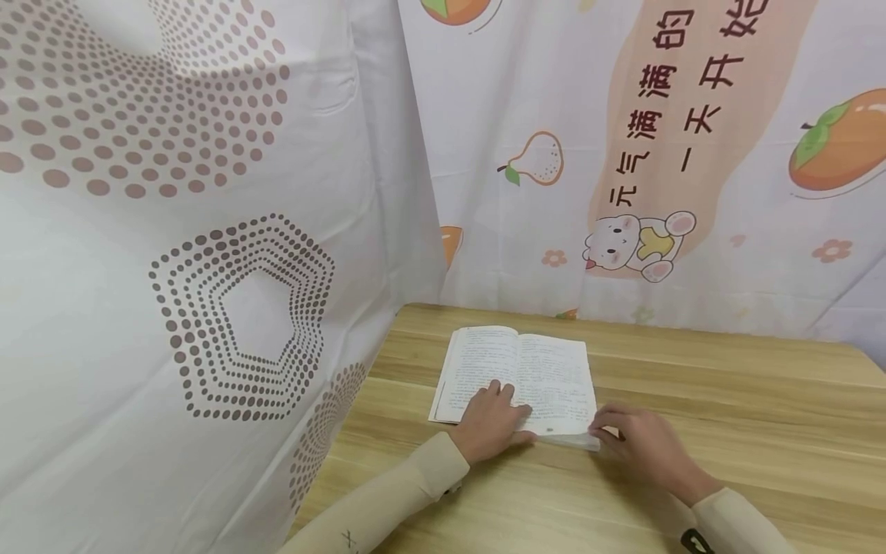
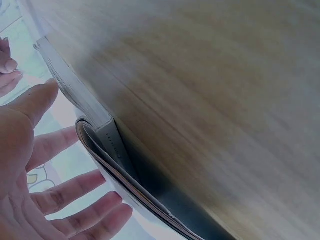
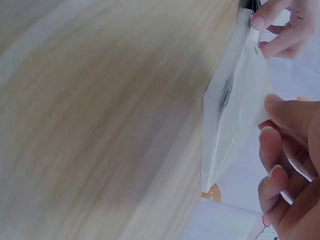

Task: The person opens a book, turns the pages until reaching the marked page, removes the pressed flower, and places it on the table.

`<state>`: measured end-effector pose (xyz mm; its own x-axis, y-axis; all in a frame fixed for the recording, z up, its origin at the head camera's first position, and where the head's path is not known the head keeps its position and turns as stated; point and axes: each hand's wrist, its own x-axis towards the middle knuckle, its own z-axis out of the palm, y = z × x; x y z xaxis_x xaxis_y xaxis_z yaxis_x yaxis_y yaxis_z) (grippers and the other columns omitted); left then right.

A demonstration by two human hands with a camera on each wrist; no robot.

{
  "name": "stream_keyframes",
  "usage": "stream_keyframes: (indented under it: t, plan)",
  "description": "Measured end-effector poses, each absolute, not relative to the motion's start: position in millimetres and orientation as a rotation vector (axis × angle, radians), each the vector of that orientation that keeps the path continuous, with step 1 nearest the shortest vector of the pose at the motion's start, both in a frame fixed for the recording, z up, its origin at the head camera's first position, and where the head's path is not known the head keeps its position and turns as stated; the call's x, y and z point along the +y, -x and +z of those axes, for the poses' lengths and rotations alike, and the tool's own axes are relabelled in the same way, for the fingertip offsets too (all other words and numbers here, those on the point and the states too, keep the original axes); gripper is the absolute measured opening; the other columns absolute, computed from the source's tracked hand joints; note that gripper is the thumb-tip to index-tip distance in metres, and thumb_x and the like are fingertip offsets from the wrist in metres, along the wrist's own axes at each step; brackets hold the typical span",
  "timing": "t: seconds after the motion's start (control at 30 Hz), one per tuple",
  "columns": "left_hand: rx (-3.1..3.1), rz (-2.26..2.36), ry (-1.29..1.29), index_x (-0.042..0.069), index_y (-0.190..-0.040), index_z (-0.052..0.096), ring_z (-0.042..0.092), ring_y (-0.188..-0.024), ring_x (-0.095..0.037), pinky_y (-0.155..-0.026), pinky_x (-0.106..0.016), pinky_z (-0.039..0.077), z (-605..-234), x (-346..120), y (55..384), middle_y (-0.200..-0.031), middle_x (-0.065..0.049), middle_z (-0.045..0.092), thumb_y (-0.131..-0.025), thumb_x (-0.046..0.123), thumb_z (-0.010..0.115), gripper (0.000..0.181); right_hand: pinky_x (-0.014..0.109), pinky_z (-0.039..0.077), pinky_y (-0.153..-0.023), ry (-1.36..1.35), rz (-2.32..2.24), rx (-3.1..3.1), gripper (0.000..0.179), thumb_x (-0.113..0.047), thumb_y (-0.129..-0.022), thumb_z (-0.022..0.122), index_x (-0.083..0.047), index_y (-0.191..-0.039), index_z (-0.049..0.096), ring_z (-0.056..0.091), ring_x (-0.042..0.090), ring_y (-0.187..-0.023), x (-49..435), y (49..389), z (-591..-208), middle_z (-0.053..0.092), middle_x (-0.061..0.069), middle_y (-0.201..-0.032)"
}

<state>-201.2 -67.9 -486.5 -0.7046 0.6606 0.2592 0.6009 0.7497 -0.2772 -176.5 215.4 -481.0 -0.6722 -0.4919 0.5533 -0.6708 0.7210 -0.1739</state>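
Observation:
An open paperback book [image 1: 484, 358] lies on the wooden table, printed text covering both pages. My left hand [image 1: 490, 425] rests across its lower middle near the gutter, fingers spread. In the left wrist view, the fingers of that left hand [image 2: 65, 195] reach over the pages, and the book's spine end [image 2: 112, 137] shows below them. At the lower right corner, my right hand [image 1: 647, 450] pinches a page. The right wrist view shows the page [image 3: 250, 95] lifted and bowed away from the thicker stack, its edge between thumb and index finger; the other fingers are curled.
The wooden table [image 1: 727, 400] extends to the right of the book and in front of it. A white dotted curtain [image 1: 367, 192] hangs on the left. Behind the table hangs a fruit-patterned curtain [image 1: 498, 231] with printed characters.

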Motion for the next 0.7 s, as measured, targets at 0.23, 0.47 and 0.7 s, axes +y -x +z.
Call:
stream_keyframes:
  t: [0.23, 0.47, 0.7]
  plan:
    - [-2.623, 0.247, 0.964, 0.029, -0.097, 0.078, 0.048, -0.07, -0.018, -0.055, -0.027, 0.04, -483.8, -65.2, 201.3, -0.081, -0.001, 0.061, -0.093, 0.07, 0.057, 0.046, 0.014, 0.039, -0.049, -0.902, 0.56, -2.312, 0.023, -0.007, -0.07, 0.091, -0.02, -0.084, 0.077, 0.047, -0.01, -0.059, 213.4, 178.7, -475.9, 0.072, -0.009, -0.09]
    - [-2.583, 0.18, 0.952, 0.021, -0.08, 0.074, 0.045, -0.06, -0.014, -0.051, -0.026, 0.037, -483.6, -68.2, 204.5, -0.069, 0.002, 0.057, -0.1, 0.052, 0.062, 0.039, 0.012, 0.034, -0.046, -0.834, 0.654, -2.26, 0.038, -0.001, -0.069, 0.089, -0.012, -0.104, 0.077, 0.042, -0.008, -0.057, 214.2, 178.5, -471.4, 0.071, -0.002, -0.097]
    - [-2.595, 0.181, 0.87, 0.016, -0.066, 0.071, 0.046, -0.05, -0.01, -0.042, -0.026, 0.039, -478.1, -70.5, 201.8, -0.059, 0.003, 0.057, -0.1, 0.036, 0.067, 0.04, 0.015, 0.037, -0.048, -0.814, 0.596, -2.349, 0.033, -0.007, -0.069, 0.093, -0.012, -0.098, 0.078, 0.043, -0.008, -0.058, 217.6, 176.5, -478.7, 0.073, 0.0, -0.098]
